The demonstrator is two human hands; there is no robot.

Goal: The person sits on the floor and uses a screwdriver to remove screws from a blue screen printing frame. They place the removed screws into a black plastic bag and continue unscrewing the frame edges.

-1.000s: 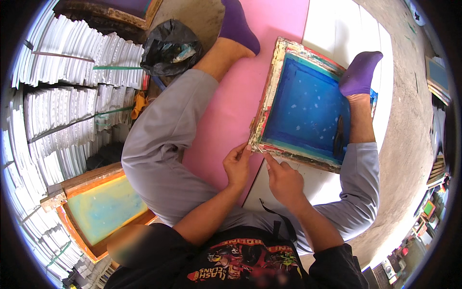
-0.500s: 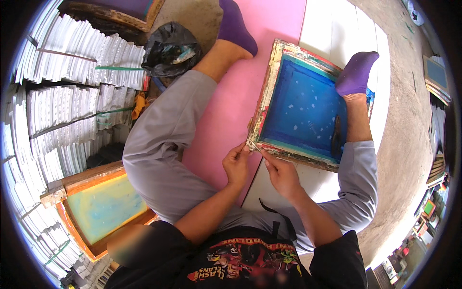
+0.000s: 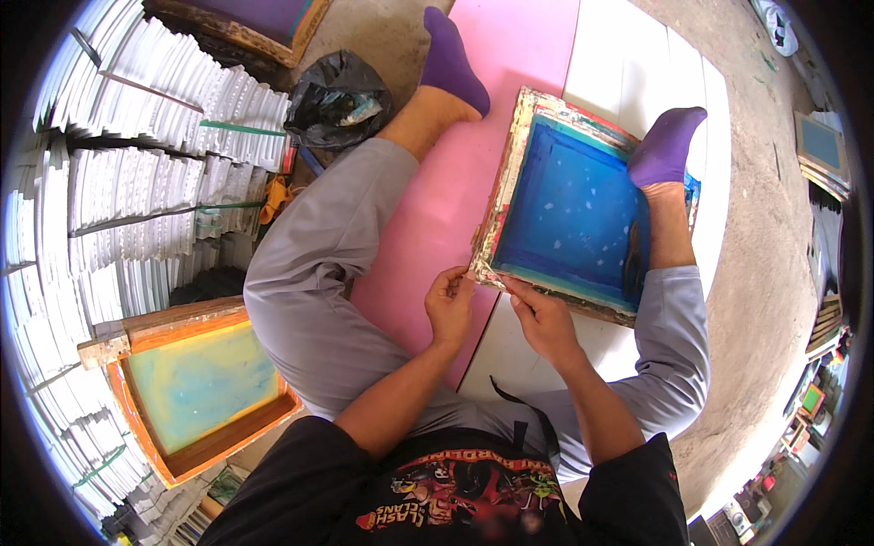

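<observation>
Left hand [image 3: 450,309]: fingers curled, tips at the near left corner of a rectangular, paint-crusted frame with blue mesh [image 3: 564,214]; whether pinching anything, could not be told. Right hand [image 3: 544,323]: forefinger and thumb extended to the near edge, just beside that corner; contents, if any, indistinct. Frame: lay on a pink and white flat surface [image 3: 410,264], purple-socked foot [image 3: 669,146] over its far right part. Change: thin pale sliver, visible between the hands earlier, no longer showed clearly; work apparently remained at that corner. Difference: sleeve [image 3: 296,473] no longer overlapped the orange wooden-framed screen [image 3: 200,391], left.
</observation>
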